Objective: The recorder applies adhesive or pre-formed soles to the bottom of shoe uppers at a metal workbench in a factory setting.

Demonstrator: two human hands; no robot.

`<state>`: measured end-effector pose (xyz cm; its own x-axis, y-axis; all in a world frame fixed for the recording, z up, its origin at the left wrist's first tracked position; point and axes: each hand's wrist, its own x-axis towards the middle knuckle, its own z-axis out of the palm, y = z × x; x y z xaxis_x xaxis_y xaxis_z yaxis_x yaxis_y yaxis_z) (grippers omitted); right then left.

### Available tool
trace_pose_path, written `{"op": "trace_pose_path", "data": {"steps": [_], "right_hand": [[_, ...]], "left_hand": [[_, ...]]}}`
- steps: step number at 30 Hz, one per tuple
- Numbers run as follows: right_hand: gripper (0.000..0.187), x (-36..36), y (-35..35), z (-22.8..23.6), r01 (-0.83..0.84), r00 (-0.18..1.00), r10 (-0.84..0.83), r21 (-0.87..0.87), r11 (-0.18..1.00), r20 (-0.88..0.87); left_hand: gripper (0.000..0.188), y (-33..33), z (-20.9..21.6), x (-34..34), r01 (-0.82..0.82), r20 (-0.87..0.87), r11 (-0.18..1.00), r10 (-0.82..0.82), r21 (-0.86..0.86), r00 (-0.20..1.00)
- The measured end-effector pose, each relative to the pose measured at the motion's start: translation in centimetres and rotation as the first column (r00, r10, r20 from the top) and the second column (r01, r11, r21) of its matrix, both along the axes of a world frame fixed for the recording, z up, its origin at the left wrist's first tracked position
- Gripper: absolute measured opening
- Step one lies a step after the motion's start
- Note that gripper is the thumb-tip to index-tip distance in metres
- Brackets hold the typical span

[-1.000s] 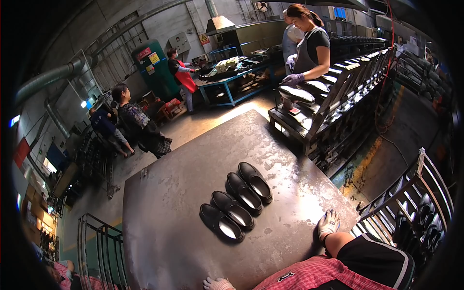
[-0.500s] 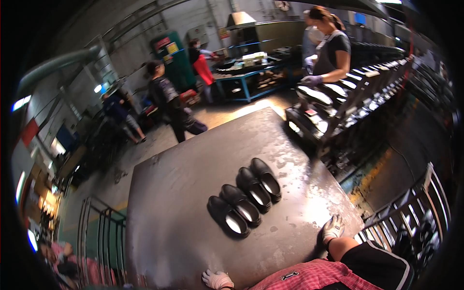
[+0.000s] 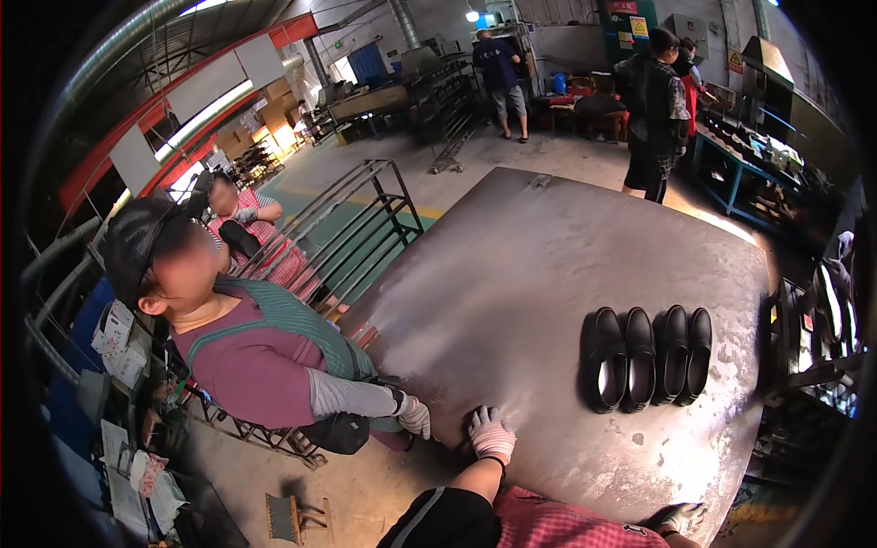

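My left hand [image 3: 491,434], in a whitish knit glove, lies open with its fingers spread on the near left edge of a large grey metal table [image 3: 539,247]. My right hand [image 3: 682,519], also gloved, rests on the near right edge; its fingers look stretched out, though partly lost near the picture's lower rim. Neither hand holds anything. Farther in, right of the middle, two pairs of black slip-on shoes [image 3: 641,359] stand side by side, toes pointing away and pale insoles showing. Both hands are apart from them.
Close on my left stands a co-worker [image 3: 256,356] in a green striped apron, a gloved hand by the table edge. Behind are a metal rack [image 3: 393,205] and a person in a pink checked apron [image 3: 269,237]. A shoe rack [image 3: 822,356] borders the right.
My view has swung left, bringing the co-worker into sight and shifting the shoes to the right of the picture. Both my hands remain on the table; the shoes appear unmoved on it.
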<state>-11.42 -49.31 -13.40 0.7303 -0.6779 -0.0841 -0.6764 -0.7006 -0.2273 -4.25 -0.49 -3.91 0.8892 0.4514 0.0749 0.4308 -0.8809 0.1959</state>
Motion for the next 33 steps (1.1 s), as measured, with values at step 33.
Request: {"op": "trace_pose_path", "data": {"steps": [33], "right_hand": [[0.053, -12.9, -5.8, -6.0, 0.076, 0.993, -0.09, -0.174, 0.982, -0.074]], "left_hand": [[0.057, -0.6, 0.9, 1.1, -0.008, -0.154, 1.0, 0.007, -0.003, 0.988]]}}
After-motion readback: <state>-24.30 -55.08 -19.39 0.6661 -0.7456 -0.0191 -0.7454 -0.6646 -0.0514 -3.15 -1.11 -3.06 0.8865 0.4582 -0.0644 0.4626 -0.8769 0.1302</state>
